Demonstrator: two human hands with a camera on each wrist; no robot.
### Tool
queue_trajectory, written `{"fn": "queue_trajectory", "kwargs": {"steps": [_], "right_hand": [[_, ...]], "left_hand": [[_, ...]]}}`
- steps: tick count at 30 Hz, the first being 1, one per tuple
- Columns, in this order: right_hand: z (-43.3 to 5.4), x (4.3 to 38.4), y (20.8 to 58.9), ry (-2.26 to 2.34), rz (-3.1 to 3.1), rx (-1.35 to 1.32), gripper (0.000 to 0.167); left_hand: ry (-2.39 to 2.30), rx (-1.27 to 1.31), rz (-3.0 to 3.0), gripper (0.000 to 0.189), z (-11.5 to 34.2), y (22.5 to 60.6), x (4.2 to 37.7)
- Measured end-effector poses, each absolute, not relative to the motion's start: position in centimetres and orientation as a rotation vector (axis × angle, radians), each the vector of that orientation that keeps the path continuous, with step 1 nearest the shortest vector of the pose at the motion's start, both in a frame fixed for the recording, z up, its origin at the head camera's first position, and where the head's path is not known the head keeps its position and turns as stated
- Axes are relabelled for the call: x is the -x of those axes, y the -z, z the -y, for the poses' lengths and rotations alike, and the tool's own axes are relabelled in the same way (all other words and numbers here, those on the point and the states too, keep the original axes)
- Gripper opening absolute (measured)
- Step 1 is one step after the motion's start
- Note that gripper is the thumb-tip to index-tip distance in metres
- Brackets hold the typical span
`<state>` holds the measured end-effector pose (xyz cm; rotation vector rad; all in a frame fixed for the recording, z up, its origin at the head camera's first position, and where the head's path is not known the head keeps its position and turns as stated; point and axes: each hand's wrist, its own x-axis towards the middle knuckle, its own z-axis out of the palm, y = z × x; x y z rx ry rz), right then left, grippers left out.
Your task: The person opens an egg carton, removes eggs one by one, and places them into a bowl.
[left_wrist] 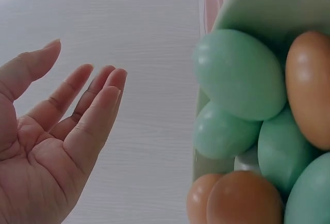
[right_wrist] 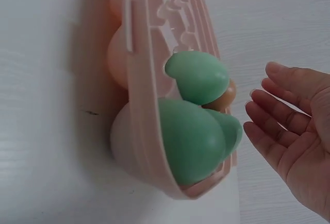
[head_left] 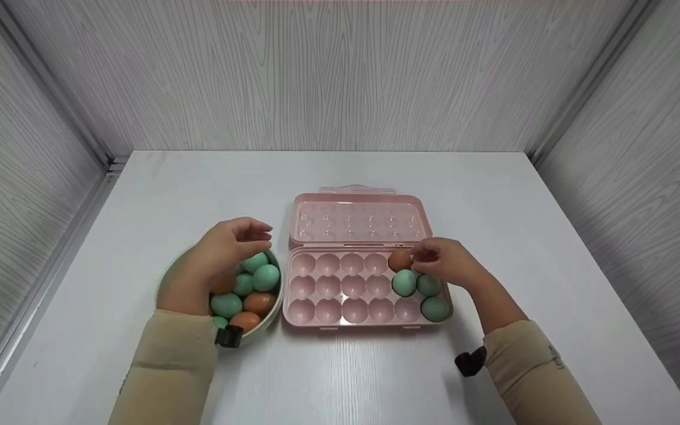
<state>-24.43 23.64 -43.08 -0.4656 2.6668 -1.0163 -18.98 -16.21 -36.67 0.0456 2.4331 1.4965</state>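
Observation:
My left hand [head_left: 222, 248] is held above the bowl [head_left: 279, 295] of green and brown eggs. In the left wrist view its fingers [left_wrist: 85, 131] are spread from the thumb, and the palm has nothing in it. At the far right corner of the pink egg box [head_left: 340, 326] is my right hand [head_left: 446, 260]. Its loosely bent fingers are beside a brown egg [head_left: 400, 260] in the back row and hold nothing in the right wrist view. Three green eggs sit in the box's right end, among them a green egg [head_left: 404, 283] in the middle row.
The hinged lid [head_left: 360, 218] of the box lies back, away from me. Bowl and box stand close side by side on a white table [head_left: 340, 378]. Grey panels [head_left: 328, 77] rise behind and at both sides.

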Motion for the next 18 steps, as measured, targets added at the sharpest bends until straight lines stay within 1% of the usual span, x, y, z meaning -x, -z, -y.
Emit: {"fn": "queue_trajectory", "kwargs": {"steps": [3, 8, 15, 18], "right_hand": [[-23.6, 24.3, 43.9, 0.93, -2.694, 0.483, 0.021], [-23.3, 24.2, 45.2, 0.823, -2.714, 0.629, 0.019], [-22.8, 23.8, 46.5, 0.778, -2.735, 0.818, 0.027], [-22.6, 23.5, 46.7, 0.744, -2.728, 0.868, 0.027]], "left_hand": [[-1.56, -0.044, -2.411, 0.035, 15.6, 36.9, 18.9], [-1.584, -0.082, -2.391, 0.035, 15.2, 37.3, 19.0], [-1.447, -0.112, -2.467, 0.034, 15.0, 37.5, 19.2], [-1.431, -0.109, -2.469, 0.034, 14.8, 37.6, 19.3]]}}
